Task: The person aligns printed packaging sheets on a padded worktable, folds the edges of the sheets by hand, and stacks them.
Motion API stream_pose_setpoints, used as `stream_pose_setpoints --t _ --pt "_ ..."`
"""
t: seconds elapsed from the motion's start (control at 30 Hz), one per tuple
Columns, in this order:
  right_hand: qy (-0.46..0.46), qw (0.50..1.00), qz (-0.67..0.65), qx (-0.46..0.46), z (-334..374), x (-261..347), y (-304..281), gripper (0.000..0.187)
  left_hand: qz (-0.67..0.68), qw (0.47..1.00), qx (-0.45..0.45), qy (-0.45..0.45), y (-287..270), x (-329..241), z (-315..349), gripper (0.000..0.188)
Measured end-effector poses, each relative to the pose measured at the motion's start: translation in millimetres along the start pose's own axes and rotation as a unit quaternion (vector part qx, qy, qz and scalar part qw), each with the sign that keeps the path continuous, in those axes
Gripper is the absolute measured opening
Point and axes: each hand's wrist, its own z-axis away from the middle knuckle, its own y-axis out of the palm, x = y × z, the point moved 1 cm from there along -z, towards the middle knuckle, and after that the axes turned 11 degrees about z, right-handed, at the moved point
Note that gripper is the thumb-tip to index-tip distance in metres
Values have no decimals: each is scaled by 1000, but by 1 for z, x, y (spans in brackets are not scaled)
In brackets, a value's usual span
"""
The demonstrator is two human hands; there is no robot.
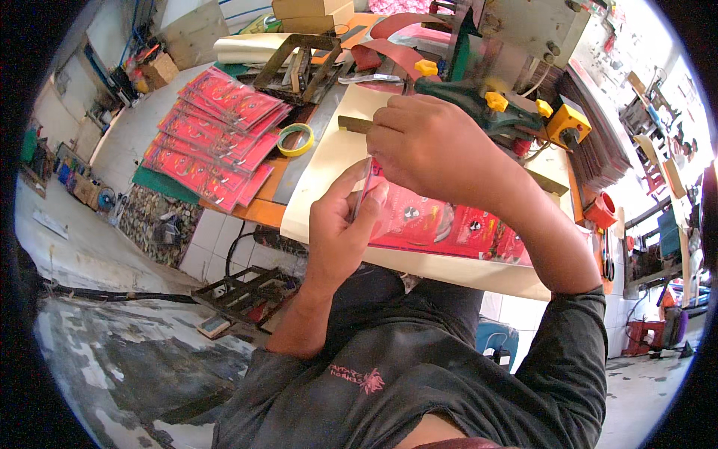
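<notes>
My left hand pinches a thin, flat packet between thumb and fingers. The packet is tilted up nearly edge-on and looks clear with some red. Just above it, my right hand is curled closed, close to the packet's upper end. Its fingertips face away, so what they grip is hidden. Beneath both hands lies a red printed sheet with round pictures, on a cream board. A metal bar shows beside my right knuckles.
Overlapping stacks of red printed packets lie left on the table. Near them are a yellow tape roll and a metal frame. A green machine with yellow knobs stands behind, with a yellow control box to its right.
</notes>
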Motion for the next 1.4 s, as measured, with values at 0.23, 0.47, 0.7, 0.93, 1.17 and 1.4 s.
stream_pose_setpoints --t 0.23,0.47,0.7,0.93,1.17,1.4 --pt "126 988 73 -48 4 15 6 11 -51 998 -2 29 0 -3 0 34" --pt "216 972 35 -84 14 10 9 13 -81 996 3 29 4 -13 3 24" --pt "308 864 -398 -8 25 11 2 22 -51 997 -5 61 9 -9 2 25" --pt "178 881 -438 24 34 -5 -10 17 -48 998 11 41 18 -13 6 25" --pt "100 949 -298 42 45 -3 -50 14 -117 987 44 98 17 -15 16 23" --pt "175 969 10 173 120 -41 -97 11 -12 974 -115 195 -79 -13 10 28"
